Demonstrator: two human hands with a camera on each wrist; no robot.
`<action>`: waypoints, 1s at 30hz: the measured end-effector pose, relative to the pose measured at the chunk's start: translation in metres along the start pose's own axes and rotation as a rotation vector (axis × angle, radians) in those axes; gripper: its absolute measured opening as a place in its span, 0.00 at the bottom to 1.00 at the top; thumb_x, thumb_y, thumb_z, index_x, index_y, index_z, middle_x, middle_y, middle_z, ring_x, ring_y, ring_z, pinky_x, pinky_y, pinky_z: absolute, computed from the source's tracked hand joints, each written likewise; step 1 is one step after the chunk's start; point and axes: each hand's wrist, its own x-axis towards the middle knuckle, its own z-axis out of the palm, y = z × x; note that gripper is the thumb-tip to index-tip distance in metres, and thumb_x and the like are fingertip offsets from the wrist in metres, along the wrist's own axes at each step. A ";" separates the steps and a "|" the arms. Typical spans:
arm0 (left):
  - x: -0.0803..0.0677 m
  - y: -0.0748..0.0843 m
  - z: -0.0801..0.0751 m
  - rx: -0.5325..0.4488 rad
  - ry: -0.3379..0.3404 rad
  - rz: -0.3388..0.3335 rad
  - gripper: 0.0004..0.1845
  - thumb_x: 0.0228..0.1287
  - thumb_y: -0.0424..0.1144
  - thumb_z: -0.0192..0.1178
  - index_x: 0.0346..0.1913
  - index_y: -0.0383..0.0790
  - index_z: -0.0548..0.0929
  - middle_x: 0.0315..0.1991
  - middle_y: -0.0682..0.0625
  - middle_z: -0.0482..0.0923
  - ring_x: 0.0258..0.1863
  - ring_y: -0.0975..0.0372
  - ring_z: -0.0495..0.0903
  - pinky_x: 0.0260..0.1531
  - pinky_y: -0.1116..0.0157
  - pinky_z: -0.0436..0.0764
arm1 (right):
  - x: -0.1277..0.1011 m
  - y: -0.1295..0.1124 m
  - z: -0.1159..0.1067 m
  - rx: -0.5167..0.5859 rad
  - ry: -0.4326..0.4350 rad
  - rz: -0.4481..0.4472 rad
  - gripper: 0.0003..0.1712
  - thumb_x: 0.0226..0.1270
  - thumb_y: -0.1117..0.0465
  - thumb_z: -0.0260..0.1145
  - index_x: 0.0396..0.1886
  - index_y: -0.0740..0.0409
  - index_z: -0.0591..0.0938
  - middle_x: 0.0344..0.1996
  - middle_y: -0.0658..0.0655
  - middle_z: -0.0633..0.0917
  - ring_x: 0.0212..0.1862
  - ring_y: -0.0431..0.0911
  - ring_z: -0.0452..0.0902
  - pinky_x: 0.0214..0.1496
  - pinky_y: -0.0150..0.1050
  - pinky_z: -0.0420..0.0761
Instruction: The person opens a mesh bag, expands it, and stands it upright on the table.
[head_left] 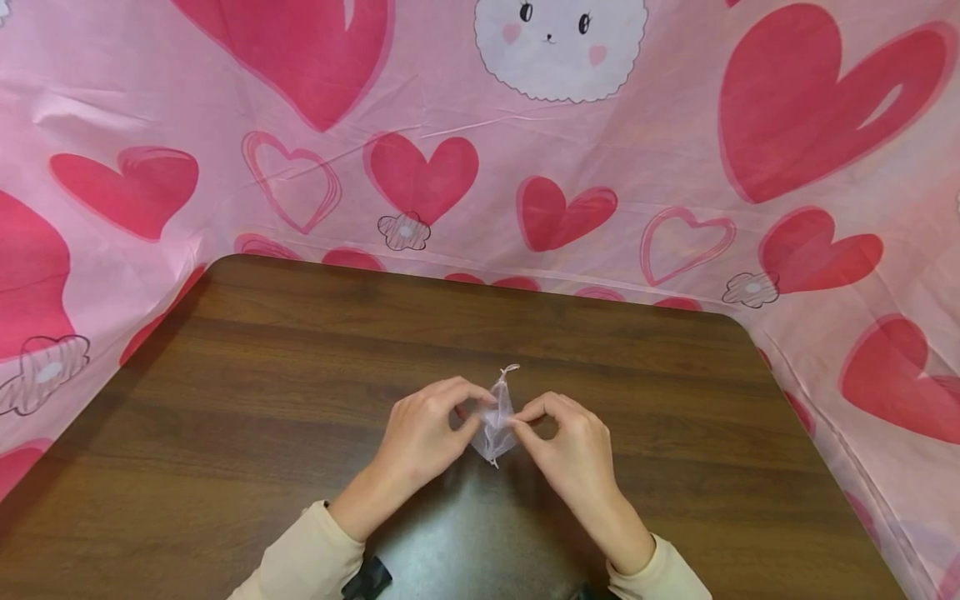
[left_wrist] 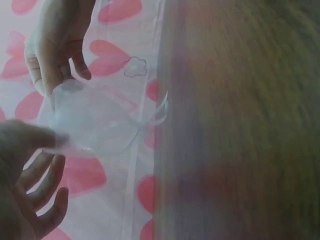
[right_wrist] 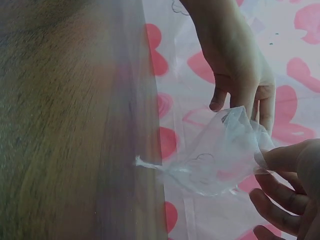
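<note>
While seemingly pinched, sheer pouch (head_left: 496, 423) between both hands.

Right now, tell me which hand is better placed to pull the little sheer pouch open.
Neither clearly: the left hand and right hand each pinch one side of the sheer pouch, so both could pull apart.

No readable text, label, brand, number or sign in any view. Pink cloth backdrop (head_left: 645, 158) carries printed pictures only: red hearts, outlined hearts, small striped flowers, white cartoon animal face; no lettering. Small sheer white drawstring pouch (head_left: 497, 421) bears no print or tag legible. Dark brown wood-grain worktop (head_left: 247, 400) unmarked. Wrist views blurred; nothing written can be made out there.
</note>
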 end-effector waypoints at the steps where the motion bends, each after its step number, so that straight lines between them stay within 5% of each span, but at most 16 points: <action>1: 0.000 0.000 0.000 0.003 -0.003 0.014 0.15 0.51 0.32 0.74 0.40 0.56 0.87 0.31 0.66 0.80 0.27 0.70 0.77 0.23 0.68 0.72 | 0.000 0.000 0.000 -0.005 0.002 -0.001 0.16 0.40 0.67 0.84 0.24 0.49 0.84 0.25 0.43 0.86 0.32 0.41 0.84 0.31 0.41 0.80; 8: -0.001 0.001 0.001 0.027 0.008 0.060 0.10 0.53 0.44 0.75 0.39 0.61 0.89 0.28 0.69 0.81 0.27 0.74 0.76 0.24 0.69 0.73 | 0.001 0.001 0.000 -0.037 0.000 -0.016 0.16 0.41 0.66 0.84 0.24 0.47 0.85 0.24 0.42 0.85 0.31 0.41 0.84 0.30 0.40 0.79; 21: 0.001 0.000 -0.003 0.101 0.104 -0.038 0.08 0.49 0.41 0.77 0.31 0.59 0.89 0.21 0.67 0.76 0.22 0.72 0.72 0.20 0.68 0.67 | -0.001 -0.004 0.000 0.044 -0.074 0.051 0.12 0.48 0.58 0.82 0.33 0.47 0.88 0.25 0.40 0.82 0.28 0.35 0.77 0.29 0.35 0.75; 30: 0.001 0.000 -0.003 0.084 0.163 -0.065 0.10 0.49 0.39 0.77 0.30 0.58 0.86 0.22 0.64 0.76 0.23 0.70 0.75 0.22 0.66 0.70 | -0.001 -0.011 -0.003 -0.022 -0.229 0.184 0.16 0.48 0.46 0.81 0.36 0.43 0.88 0.25 0.37 0.82 0.30 0.32 0.78 0.30 0.37 0.75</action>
